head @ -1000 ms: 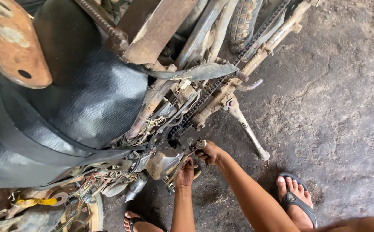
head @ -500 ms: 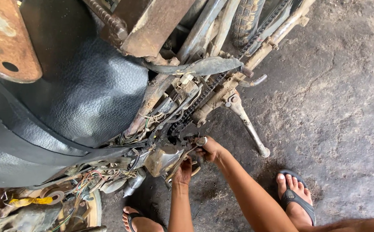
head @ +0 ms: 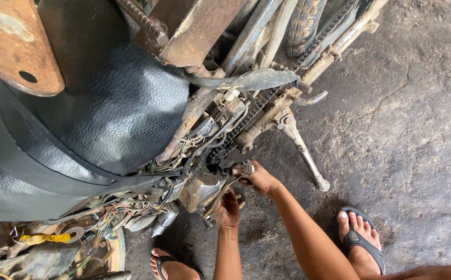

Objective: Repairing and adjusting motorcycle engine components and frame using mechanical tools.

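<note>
Down by the feet it's bare grey concrete floor, stained dark with oil and grit, with one black flip-flop on the right and another foot poking in at the bottom. Left hand is curled around the dirty engine side cover, fingers wrapped on its lower edge. Right hand is closed tight on a small metal wrench set at the engine just where the drive chain comes down. Side stand is planted on the floor beside it. Further up there's the black seat, rusty frame and rear tyre. Loose wiring hangs out left.
</note>
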